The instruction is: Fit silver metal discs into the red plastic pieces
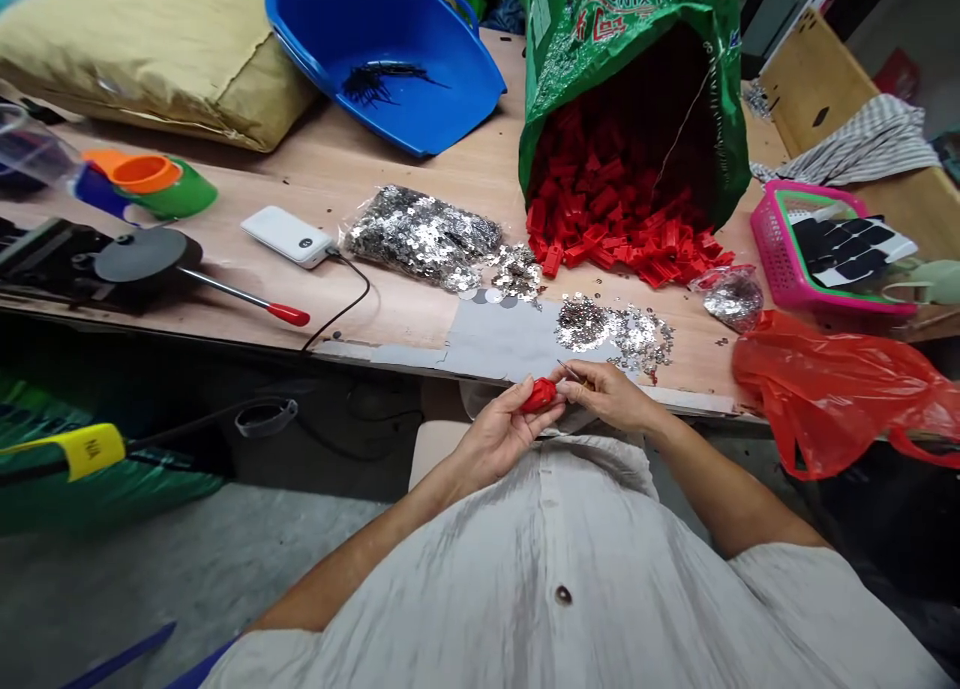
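At the table's front edge, my left hand [496, 437] is closed around a small red plastic part [540, 395]. My right hand [606, 393] meets it from the right, pinching a thin, dark, pointed tool [570, 372] whose kind I cannot make out. Just beyond the hands lie a pile of small dark metal pieces [581, 322] and a pile of shiny silver pieces [641, 337]. A grey sheet [495, 337] covers the table edge there. More red parts [615, 209] spill from a green sack [551, 59] lying open toward me.
A clear bag of silver discs [420, 234] and a white power bank [289, 236] with a cable lie left. Farther left stands a lever press [150, 259]. A blue scoop [390, 59] sits behind. On the right are a red plastic bag [847, 389] and a pink basket [780, 249].
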Available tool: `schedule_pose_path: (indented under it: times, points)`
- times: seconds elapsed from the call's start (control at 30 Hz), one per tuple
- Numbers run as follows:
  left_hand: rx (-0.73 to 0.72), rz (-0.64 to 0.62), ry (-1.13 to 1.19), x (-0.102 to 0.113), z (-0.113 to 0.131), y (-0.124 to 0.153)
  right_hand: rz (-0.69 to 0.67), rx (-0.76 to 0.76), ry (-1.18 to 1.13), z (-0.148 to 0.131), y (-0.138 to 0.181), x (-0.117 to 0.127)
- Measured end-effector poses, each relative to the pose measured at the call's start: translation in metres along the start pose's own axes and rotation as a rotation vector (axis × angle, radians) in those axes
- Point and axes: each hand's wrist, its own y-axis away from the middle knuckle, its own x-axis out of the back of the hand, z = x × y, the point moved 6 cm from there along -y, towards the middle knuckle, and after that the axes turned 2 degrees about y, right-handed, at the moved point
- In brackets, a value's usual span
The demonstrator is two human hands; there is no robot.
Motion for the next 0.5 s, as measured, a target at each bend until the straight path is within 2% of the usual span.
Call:
schedule_pose_path:
  times: [0.3, 0.5]
  points:
    - [-0.017, -0.017, 0.026, -0.001, -0.004, -0.001, 0.1, -0.009, 0.103, 0.013, -0.001, -0.003]
    - [0.004, 0.055, 0.03, 0.005, -0.005, -0.003, 0.093, 0.0, 0.107, 0.013, -0.004, -0.005]
